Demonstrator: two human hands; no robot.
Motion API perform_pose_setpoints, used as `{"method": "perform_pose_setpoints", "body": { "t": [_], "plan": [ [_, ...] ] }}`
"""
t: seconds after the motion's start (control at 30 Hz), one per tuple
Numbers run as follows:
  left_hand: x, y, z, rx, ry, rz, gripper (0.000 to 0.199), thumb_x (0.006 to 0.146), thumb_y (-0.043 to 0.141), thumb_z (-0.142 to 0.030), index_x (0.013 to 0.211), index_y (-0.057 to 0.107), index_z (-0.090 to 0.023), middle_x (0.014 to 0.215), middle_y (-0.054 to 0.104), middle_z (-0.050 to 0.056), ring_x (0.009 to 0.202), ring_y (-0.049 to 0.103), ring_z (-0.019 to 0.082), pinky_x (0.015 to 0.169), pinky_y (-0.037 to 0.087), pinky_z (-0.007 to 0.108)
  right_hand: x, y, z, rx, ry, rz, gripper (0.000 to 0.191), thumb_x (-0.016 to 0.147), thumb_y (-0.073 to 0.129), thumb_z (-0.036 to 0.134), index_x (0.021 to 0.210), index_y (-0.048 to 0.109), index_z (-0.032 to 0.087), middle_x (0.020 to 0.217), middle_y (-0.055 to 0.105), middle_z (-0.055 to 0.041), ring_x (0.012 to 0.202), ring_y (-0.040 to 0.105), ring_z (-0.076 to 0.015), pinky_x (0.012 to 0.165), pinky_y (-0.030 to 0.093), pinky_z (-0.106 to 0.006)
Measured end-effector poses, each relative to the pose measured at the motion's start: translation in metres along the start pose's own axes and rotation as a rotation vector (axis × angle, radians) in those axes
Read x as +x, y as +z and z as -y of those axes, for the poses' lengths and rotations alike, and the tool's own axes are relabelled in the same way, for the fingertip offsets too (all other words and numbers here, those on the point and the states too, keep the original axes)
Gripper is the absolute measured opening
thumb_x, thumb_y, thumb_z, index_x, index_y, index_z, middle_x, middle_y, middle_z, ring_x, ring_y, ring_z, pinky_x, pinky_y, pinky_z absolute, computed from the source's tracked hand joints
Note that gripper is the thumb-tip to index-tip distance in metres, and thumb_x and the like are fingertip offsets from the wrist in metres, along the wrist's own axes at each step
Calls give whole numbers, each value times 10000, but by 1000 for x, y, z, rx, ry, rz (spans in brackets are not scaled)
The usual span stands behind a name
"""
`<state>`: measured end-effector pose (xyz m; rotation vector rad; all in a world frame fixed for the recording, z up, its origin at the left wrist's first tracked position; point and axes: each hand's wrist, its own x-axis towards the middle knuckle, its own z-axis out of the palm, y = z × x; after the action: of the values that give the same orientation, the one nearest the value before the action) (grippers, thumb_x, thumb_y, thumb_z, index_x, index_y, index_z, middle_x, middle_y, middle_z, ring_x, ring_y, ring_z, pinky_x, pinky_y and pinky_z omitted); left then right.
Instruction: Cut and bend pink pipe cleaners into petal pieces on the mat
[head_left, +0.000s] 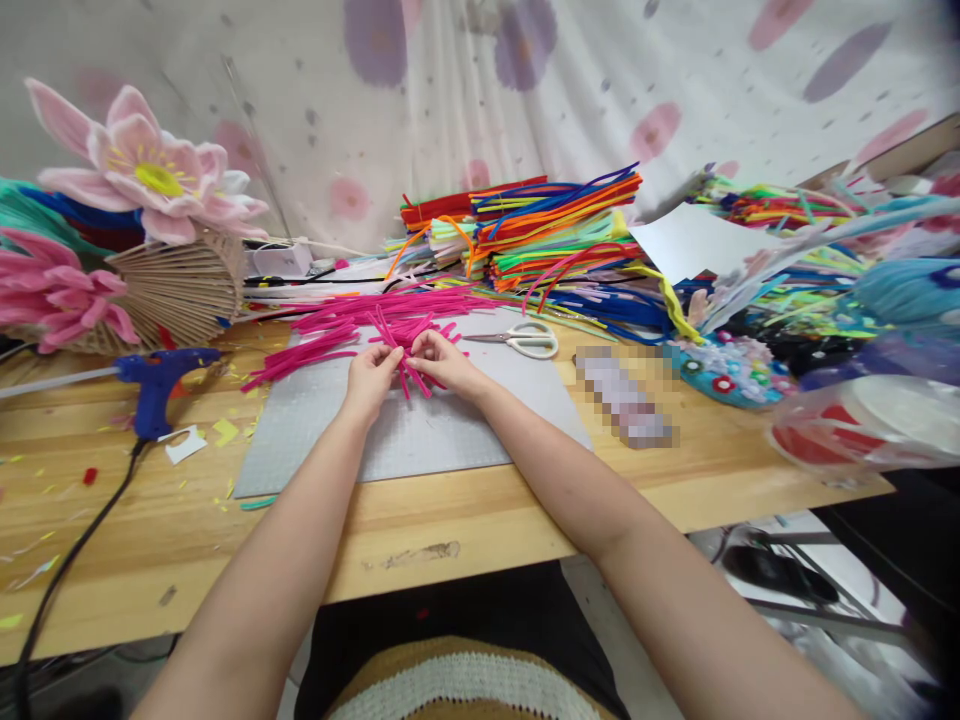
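Note:
Both hands meet over the grey cutting mat, among bright pink pipe cleaners. With its fingers pinched, my left hand holds a pink pipe cleaner at the left side of a short, bent cluster. My right hand pinches the same cluster from the right, thumb and forefinger curled together. Exactly which strands each fingertip grips is too small to tell. Just behind the hands lies a loose pile of long pink pipe cleaners. Scissors with white handles rest on the mat to the right, blades toward my hands.
On the left lie a blue glue gun with its cord, a woven fan and a large pink flower. Bundles of coloured pipe cleaners are stacked behind. A blurred-out object and a plastic-wrapped container are at right.

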<state>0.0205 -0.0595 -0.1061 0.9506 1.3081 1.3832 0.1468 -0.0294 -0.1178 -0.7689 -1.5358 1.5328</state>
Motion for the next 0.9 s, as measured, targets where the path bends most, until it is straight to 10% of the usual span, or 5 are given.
{"method": "perform_pose_setpoints", "body": {
  "t": [0.27, 0.9],
  "plan": [
    [4, -5, 5, 131, 131, 70, 196, 614, 650, -315, 649, 534, -162, 558, 499, -50, 475, 426, 60, 476, 343, 186, -2, 3, 3, -74, 127, -43, 76, 741, 534, 171, 748, 458, 165, 514, 464, 74, 411, 420, -46, 401, 357, -160],
    [-2, -6, -5, -24, -45, 141, 284, 559, 700, -354, 685, 554, -146, 609, 561, -30, 537, 533, 79, 507, 456, 208, -7, -4, 15, -167, 211, 49, 158, 762, 540, 202, 632, 478, 138, 370, 440, 79, 313, 331, -27, 335, 220, -144]
  ]
}}
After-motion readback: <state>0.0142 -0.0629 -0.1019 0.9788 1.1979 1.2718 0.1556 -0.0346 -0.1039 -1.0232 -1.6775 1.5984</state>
